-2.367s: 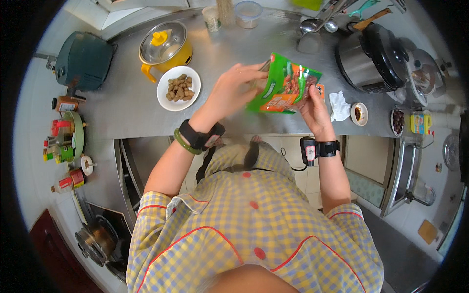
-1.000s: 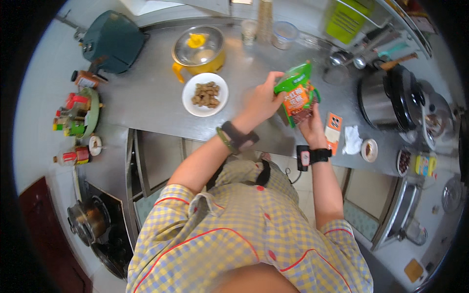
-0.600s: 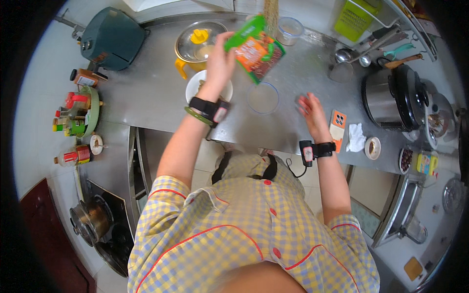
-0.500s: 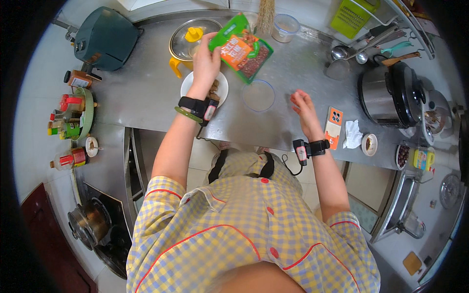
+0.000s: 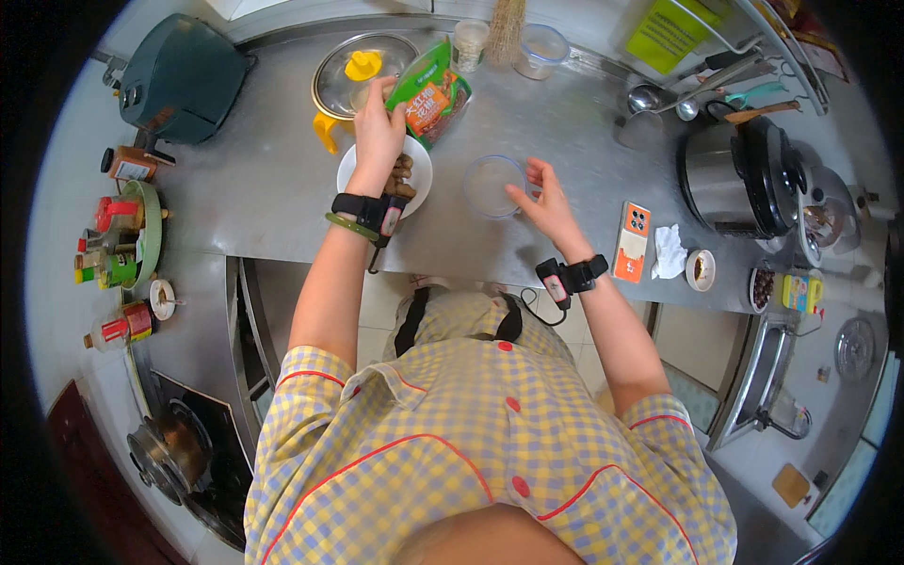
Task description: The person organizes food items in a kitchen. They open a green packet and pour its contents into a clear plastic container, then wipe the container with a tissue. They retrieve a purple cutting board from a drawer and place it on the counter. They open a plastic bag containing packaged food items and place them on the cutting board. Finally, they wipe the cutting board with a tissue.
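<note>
My left hand grips the left edge of a green packet with an orange panel; small reddish-brown grains show through its clear part. The packet is tilted over the far side of the counter. Below that hand stands a white bowl with several brown lumps in it, partly covered by my wrist. My right hand has its fingers apart at the right edge of a clear round container or lid with a blue rim. Whether the fingertips touch it, I cannot tell.
Behind the bowl are a metal basin and a yellow-handled item. Clear tubs stand at the back. To the right are a phone, crumpled tissue, small dish and pressure cooker.
My right hand has moved left to the edge of the clear round piece. My left hand has brought the green packet slightly left and nearer, and the packet has turned more side-on.
</note>
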`<action>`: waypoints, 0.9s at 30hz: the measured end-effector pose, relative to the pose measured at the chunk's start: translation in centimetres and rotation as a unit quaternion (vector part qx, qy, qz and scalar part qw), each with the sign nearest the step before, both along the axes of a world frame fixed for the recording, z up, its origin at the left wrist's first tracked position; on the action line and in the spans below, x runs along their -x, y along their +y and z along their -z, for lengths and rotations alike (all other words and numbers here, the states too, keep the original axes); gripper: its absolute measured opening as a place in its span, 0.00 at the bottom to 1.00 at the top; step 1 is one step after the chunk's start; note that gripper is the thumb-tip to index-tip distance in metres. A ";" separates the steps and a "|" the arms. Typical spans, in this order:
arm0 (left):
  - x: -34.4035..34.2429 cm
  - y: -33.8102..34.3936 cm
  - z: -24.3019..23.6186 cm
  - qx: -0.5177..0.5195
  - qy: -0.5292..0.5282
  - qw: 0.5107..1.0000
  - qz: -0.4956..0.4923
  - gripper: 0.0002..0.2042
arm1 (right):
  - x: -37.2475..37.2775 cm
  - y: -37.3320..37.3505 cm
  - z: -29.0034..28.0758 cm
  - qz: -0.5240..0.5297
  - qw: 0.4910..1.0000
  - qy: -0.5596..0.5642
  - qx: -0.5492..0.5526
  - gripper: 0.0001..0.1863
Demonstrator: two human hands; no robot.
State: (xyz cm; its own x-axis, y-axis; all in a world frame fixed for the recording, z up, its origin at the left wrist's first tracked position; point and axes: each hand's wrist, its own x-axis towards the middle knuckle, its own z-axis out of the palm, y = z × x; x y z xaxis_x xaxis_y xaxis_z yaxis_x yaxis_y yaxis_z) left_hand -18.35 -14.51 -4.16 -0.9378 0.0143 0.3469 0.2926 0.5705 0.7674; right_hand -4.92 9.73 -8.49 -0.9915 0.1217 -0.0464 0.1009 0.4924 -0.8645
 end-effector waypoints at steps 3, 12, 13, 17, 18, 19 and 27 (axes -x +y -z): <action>0.5 0.1 1.2 0.042 0.096 0.994 0.012 0.17 | -0.7 0.4 -0.5 0.016 1.000 -0.010 -0.006 0.35; -1.0 1.8 -0.2 0.129 0.063 0.988 -0.050 0.19 | -7.1 6.1 -1.1 0.140 0.985 -0.075 0.064 0.34; -1.0 2.0 -0.3 0.136 0.071 0.987 -0.054 0.18 | -7.6 6.5 -1.2 0.150 0.984 -0.080 0.061 0.33; -0.5 1.8 1.1 0.101 0.043 0.993 -0.035 0.13 | -8.8 7.3 -1.1 0.173 0.978 -0.085 0.085 0.32; -0.3 1.7 1.7 0.062 0.045 0.997 -0.031 0.12 | -9.0 7.4 -0.9 0.178 0.977 -0.079 0.090 0.33; -0.1 1.6 1.2 0.027 0.050 0.998 -0.026 0.11 | -9.1 7.6 -0.4 0.181 0.976 -0.070 0.099 0.33; -2.1 1.1 1.6 -0.004 -0.026 0.998 -0.062 0.17 | -9.8 7.1 -1.2 0.183 0.973 -0.075 0.120 0.31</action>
State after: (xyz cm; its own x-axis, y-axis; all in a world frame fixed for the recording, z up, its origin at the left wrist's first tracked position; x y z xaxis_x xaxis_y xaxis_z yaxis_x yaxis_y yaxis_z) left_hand -16.28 -13.38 -5.72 -0.9487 -0.1048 0.2982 0.1808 0.5940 0.7839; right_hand 4.87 16.80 -7.29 -0.8636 0.4335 -0.2575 0.3650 0.1850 -0.9125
